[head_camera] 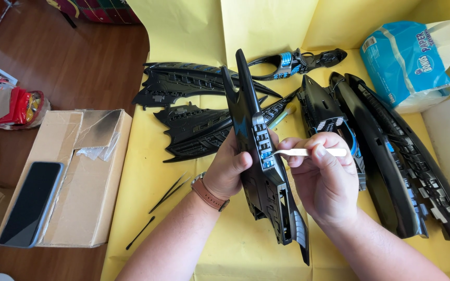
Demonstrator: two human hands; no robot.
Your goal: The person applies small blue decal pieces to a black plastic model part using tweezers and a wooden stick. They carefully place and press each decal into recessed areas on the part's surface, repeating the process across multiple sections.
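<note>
Above the yellow paper, the left hand is gripping a long glossy black model hull with blue-trimmed slats, while the right hand is pinching a white stick against it; the stick's tip is hard to make out.

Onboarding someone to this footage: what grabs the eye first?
Centre frame, the left hand grips a long black model part with blue detailing upright, while the right hand presses a white stick tool to its blue section. More black model pieces spread over the yellow paper; a phone lies on a cardboard box at left.
</note>
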